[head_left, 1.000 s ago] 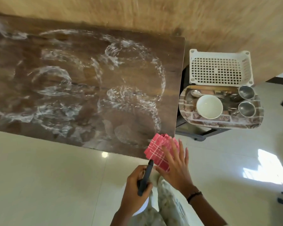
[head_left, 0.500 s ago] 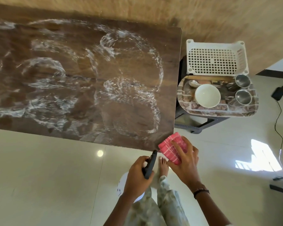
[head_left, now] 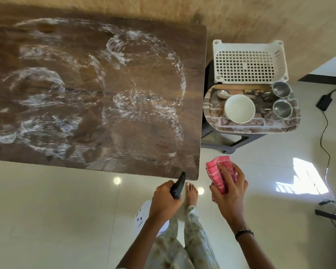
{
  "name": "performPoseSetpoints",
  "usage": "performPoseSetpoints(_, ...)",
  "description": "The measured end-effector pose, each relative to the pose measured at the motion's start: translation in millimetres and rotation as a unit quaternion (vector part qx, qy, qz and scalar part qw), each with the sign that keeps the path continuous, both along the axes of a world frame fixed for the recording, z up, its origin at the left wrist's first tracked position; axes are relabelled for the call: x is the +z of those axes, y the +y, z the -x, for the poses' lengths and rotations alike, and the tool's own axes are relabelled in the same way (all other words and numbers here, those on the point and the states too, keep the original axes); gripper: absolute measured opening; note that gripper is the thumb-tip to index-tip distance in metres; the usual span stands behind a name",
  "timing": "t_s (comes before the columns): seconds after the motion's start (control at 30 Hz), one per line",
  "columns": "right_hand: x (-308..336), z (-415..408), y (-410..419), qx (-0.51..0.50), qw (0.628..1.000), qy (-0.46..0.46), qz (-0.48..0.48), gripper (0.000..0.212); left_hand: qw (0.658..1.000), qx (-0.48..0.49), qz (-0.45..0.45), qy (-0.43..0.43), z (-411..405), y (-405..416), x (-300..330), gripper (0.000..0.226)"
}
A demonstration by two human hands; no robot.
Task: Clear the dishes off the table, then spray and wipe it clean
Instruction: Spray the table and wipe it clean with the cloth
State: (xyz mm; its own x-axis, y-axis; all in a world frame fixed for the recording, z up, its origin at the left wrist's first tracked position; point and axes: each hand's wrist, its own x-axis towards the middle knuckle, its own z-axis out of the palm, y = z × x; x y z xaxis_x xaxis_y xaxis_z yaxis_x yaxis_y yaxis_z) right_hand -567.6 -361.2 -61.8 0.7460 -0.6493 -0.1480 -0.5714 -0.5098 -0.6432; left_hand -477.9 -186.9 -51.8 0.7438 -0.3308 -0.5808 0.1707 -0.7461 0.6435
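Observation:
The dark wooden table point(head_left: 147, 45) bears no dishes and is streaked with white foamy smears. My left hand point(head_left: 165, 200) grips a spray bottle by its black trigger head point(head_left: 177, 185); the white bottle body point(head_left: 144, 214) hangs below my wrist. My right hand point(head_left: 229, 193) holds a folded pink checked cloth point(head_left: 218, 171) off the table's near right corner, above the floor. The dishes sit on a patterned tray point(head_left: 241, 126) to the right: a white bowl point(head_left: 239, 108), a spoon point(head_left: 222, 94) and two steel cups point(head_left: 281, 89).
A white perforated basket point(head_left: 246, 63) stands behind the tray, both on a dark stool point(head_left: 231, 140). A black adapter point(head_left: 324, 102) and its cable lie on the glossy tiled floor at the right. My bare foot point(head_left: 191, 193) stands near the table corner.
My right hand with the pink cloth has drawn back off the table edge to the right. The left hand keeps its hold on the spray bottle.

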Motion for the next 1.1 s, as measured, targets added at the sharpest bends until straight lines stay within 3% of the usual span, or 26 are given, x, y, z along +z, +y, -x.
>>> performPoseSetpoints(0.13, 1.0, 1.1, -0.8, 0.025, 1.000, -0.006, 0.003, 0.063, 1.000, 0.012, -0.002, 0.013, 3.2, 8.6, -6.0, 0.012)
performPoseSetpoints(0.33, 2.9, -1.3, 1.8, 0.047, 0.999, -0.009, -0.006, 0.063, 0.999, 0.049, -0.022, -0.001, 3.2, 19.9, -7.9, 0.032)
performPoseSetpoints(0.5, 3.7, -18.7, 0.0, 0.066, 0.998, -0.023, 0.006, 0.064, 0.999, 0.039, -0.019, 0.009, 1.9, 27.5, -4.4, 0.026)
performPoseSetpoints(0.83, 1.8, -49.9, -6.5, 0.077, 0.996, -0.036, 0.026, 0.062, 0.997, -0.077, -0.019, 0.004, -4.0, 11.1, 6.2, 0.015)
performPoseSetpoints(1.0, 1.8, -66.7, -7.0, 0.111, 0.993, -0.020, 0.045, 0.063, 0.999, -0.017, -0.041, -0.004, -7.0, 14.9, 6.2, 0.017)
performPoseSetpoints(1.1, -6.9, -82.7, -1.3, 0.213, 0.970, 0.034, 0.107, 0.063, 1.000, 0.019, -0.002, -0.010, -9.0, 29.3, 5.8, 0.015)
